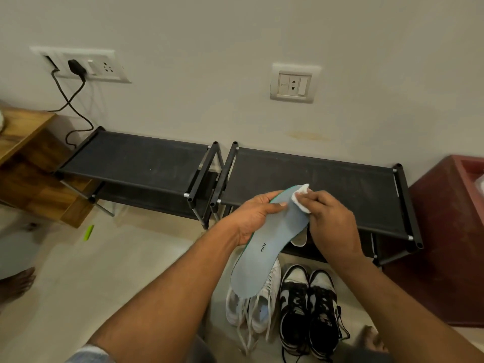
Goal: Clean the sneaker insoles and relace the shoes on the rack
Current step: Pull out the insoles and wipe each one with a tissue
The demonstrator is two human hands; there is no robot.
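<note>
My left hand [255, 216] grips a light blue insole [264, 247] with a green edge by its left side, thumb on top. My right hand [332, 221] pinches a small white wipe [301, 199] and presses it against the insole's upper end. Below the insole, on the floor, stand a pair of white sneakers [258, 307] with loose laces and a pair of black-and-white sneakers [309, 307]. Behind my hands are two black shoe racks, the left rack [136, 158] and the right rack [327, 184].
A wooden table [28, 142] stands at the left and a dark red cabinet [445, 231] at the right. A charger cable [76, 100] hangs from a wall socket. A green object [88, 232] lies on the tile floor. Another white shoe [300, 238] shows under the right rack.
</note>
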